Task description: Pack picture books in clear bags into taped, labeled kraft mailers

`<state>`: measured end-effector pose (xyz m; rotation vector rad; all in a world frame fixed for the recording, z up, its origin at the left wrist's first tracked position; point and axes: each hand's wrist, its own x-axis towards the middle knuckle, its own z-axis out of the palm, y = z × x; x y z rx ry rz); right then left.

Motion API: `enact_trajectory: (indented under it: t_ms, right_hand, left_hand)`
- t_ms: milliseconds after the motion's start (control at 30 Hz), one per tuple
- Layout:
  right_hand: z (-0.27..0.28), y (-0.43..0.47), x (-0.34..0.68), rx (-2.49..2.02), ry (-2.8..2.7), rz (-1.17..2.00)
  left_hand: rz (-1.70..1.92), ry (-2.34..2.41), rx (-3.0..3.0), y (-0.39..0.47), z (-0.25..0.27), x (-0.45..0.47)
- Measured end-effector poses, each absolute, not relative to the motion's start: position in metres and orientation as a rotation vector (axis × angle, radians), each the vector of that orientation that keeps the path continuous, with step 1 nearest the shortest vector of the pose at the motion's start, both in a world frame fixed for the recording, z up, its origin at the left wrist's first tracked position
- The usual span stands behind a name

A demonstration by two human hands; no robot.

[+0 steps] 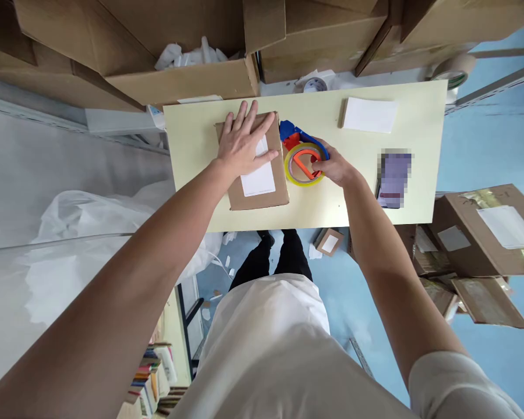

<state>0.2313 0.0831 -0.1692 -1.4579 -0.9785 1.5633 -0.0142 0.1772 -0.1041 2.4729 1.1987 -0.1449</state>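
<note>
A small brown cardboard box (260,201) with a white label (259,179) lies on the pale yellow table (192,157). My left hand (244,139) rests on top of it, fingers spread, covering part of the label. Just right of the box, my right hand (334,164) grips a tape dispenser (304,137) with a blue and red body and an orange hub. It carries a roll of yellowish tape (289,169). The dispenser's blue head is close to the box's right edge; whether it touches cannot be made out.
A white stack of paper slips (370,114) and a blurred phone (393,179) lie on the table's right. Large cartons (187,81) line the back, near tape rolls (315,85). Boxes (489,233) stand at right, a plastic bag (91,233) at left.
</note>
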Motion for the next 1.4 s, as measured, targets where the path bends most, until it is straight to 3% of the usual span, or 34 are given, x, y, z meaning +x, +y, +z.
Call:
enact_trajectory:
  t_ms: [367,533,667,933,1167,1400]
  right_hand:
    - [-0.169,0.006,0.226,-1.518,-0.917,1.548]
    - [-0.16,-0.103,0.164,-1.54,-0.853,1.606]
    - [-0.164,-0.145,0.103,-1.633,-0.669,1.481]
    - [-0.168,-0.024,0.176,-1.616,-0.738,1.299]
    - [-0.154,0.093,0.244,-1.354,-0.836,1.831]
    - [-0.173,0.102,0.241,-1.495,-0.96,1.723]
  left_hand:
    - [-0.176,1.235,2.463,0.173,-0.115,-0.014]
    - [-0.157,1.223,2.448,0.173,-0.115,-0.012]
    - [-0.125,1.263,2.436,0.173,-0.117,-0.012]
    - [-0.082,1.635,2.345,0.154,-0.114,-0.038]
    - [-0.107,1.29,2.482,0.16,-0.102,-0.016]
    - [-0.122,1.319,2.465,0.167,-0.111,-0.005]
